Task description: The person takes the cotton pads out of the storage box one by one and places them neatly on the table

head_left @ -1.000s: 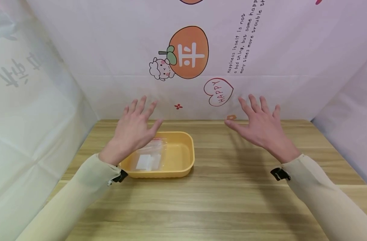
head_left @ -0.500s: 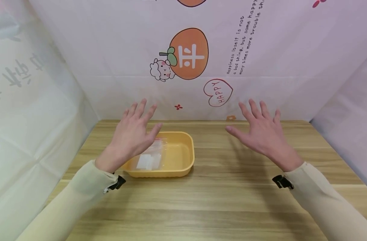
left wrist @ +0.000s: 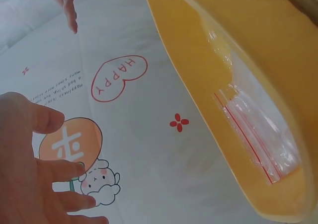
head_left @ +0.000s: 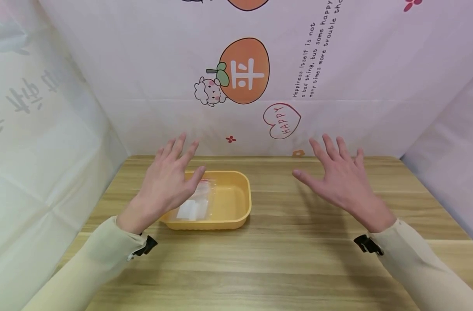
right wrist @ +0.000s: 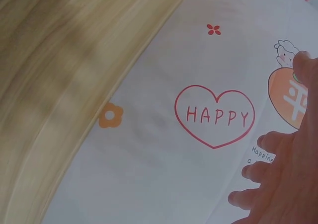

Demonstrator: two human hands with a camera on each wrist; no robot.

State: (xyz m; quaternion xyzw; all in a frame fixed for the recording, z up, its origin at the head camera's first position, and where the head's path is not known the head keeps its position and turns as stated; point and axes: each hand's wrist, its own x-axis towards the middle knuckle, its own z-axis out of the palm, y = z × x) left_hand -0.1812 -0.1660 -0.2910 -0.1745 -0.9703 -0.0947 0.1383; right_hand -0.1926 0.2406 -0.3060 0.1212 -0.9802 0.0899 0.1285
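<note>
looking forward-down from the head across the table (head_left: 259, 259); closer in both wrist views, facing the far sheet (head_left: 236, 119), sharing its heart (right wrist: 214, 117).

Bright, diffuse light with soft shadows on the wooden table (head_left: 275, 255) (wrist views dimmer)

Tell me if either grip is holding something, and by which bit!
Nothing is held. The left grip and the right grip are both empty; the clear bag lies in the yellow tray.

Left hand (head_left: 162, 185) and right hand (head_left: 345, 185) bare; left sleeve (head_left: 84, 261) and right sleeve (head_left: 420, 259) long, cream, creased; angular black device (head_left: 147, 246) below each cuff.
</note>
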